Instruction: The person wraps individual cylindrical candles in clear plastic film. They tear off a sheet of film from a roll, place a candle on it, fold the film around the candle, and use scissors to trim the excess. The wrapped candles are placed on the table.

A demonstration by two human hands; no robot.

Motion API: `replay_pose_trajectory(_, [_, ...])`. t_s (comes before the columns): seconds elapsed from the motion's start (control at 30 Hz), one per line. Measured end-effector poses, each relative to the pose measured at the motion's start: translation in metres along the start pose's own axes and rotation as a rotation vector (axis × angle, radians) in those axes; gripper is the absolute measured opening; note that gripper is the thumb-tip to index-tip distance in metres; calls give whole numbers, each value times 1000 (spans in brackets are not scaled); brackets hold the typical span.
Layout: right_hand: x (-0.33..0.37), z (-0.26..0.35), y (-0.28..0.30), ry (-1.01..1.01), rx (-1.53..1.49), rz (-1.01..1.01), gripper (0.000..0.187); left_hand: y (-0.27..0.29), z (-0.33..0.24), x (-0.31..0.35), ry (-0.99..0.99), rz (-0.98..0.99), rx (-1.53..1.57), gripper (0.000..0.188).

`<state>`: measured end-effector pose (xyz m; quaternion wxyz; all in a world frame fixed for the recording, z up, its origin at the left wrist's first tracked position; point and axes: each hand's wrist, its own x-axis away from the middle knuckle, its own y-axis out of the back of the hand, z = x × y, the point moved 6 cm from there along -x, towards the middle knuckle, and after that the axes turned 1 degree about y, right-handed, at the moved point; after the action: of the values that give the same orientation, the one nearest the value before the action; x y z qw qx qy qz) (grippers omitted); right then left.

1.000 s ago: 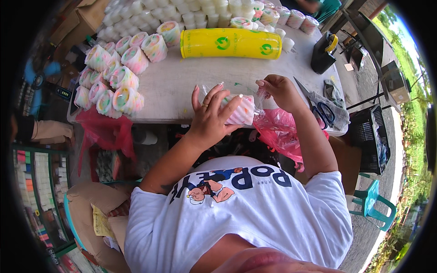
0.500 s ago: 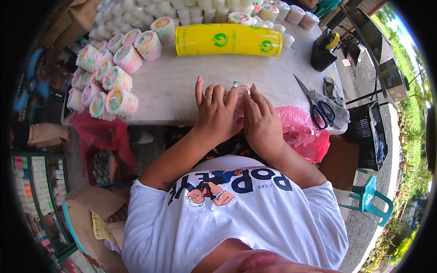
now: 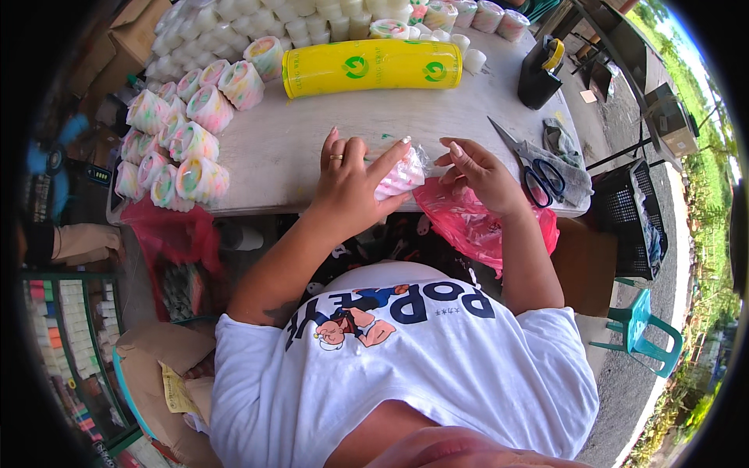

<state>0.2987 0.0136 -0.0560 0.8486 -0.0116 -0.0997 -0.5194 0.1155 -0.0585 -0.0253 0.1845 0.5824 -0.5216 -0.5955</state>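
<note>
My left hand (image 3: 351,175) is closed around a small pink-and-white patterned bundle (image 3: 400,175) wrapped in clear plastic, held over the table's near edge. A crinkled end of the clear wrap sticks out on its right side. My right hand (image 3: 485,175) hovers just right of the bundle, apart from it, with its fingers loosely spread and nothing visible in them. Under that hand a thin pink plastic bag (image 3: 484,234) hangs over the table's front edge. Scissors (image 3: 534,168) with dark blue handles lie on a grey cloth (image 3: 573,183) to the right.
Wrapped colourful rolls (image 3: 195,144) cluster at the table's left. A large yellow roll (image 3: 374,69) lies across the back, before stacked whitish cups (image 3: 226,31). A black holder (image 3: 538,82) stands back right. Beyond the table are a black crate (image 3: 628,222) and a green chair (image 3: 640,331).
My right hand has moved away to the right from the bundle, which now shows in my left hand. More of the pink bag is visible, and the view has shifted slightly.
</note>
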Motion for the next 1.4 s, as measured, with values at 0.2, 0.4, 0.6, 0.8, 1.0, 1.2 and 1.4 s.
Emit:
replay_pose_trajectory(0.2, [-12, -13, -19, -116, 124, 60, 36, -1, -4, 2, -43, -44, -13, 70])
replay_pose_trajectory(0.4, [-2, 14, -10, 175, 303, -236, 18, -2, -6, 2, -38, -40, -47, 69])
replay_pose_trajectory(0.6, [33, 51, -56, 854, 816, -416, 12, -7, -17, -1, -17, -41, -104, 67])
replay_pose_trajectory(0.8, [33, 28, -69, 963, 934, -441, 29, -10, -15, 0, 57, -135, -43, 69])
replay_pose_trajectory(1.0, [44, 28, -67, 875, 1083, -349, 43, 5, -6, -4, -2, 4, 211, 77])
replay_pose_trajectory(1.2, [39, 41, -45, 906, 755, -53, 36, -5, -7, -3, -55, 81, 45, 76])
replay_pose_trajectory(1.4, [0, 82, 135, 844, 387, -894, 22, -10, -9, 11, -91, -70, -25, 64])
